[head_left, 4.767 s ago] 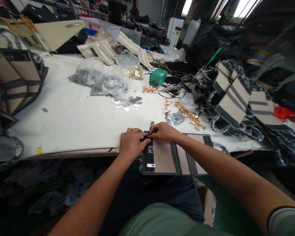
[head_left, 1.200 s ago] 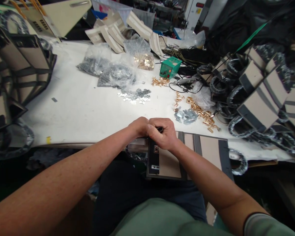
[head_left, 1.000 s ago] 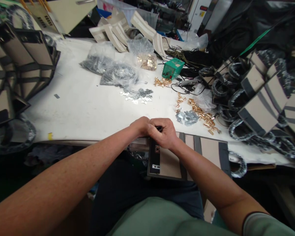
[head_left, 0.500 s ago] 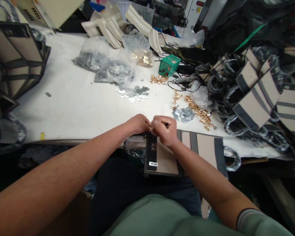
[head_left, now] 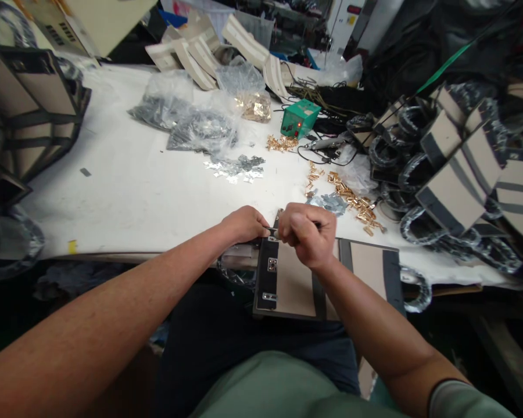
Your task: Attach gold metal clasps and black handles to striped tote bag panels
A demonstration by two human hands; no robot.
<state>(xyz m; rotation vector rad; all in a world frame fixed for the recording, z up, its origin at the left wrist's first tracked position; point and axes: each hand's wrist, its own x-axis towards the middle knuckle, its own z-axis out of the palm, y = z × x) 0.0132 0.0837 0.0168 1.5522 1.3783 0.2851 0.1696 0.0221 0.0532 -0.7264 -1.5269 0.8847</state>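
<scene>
Left hand [head_left: 246, 224], grip pinched together, and right hand [head_left: 309, 235], grip closed round a slim dark handle [head_left: 317, 225], meeting above the beige-and-black flat panel [head_left: 294, 278]'s silver metal fitting [head_left: 272, 238].

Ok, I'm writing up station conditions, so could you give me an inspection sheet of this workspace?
Surface: white tabletop, faintly smudged
Job's things: beige-and-black panel at the front edge, small metal fittings along one side
Clutter: loose gold metal pieces, thin silvery plates, clear plastic bags
Grip: right hand closed on dark handle; left hand, hold unclear
Cables: thin black cable looped near green box
Surroundings: more panels piled left and right
</scene>
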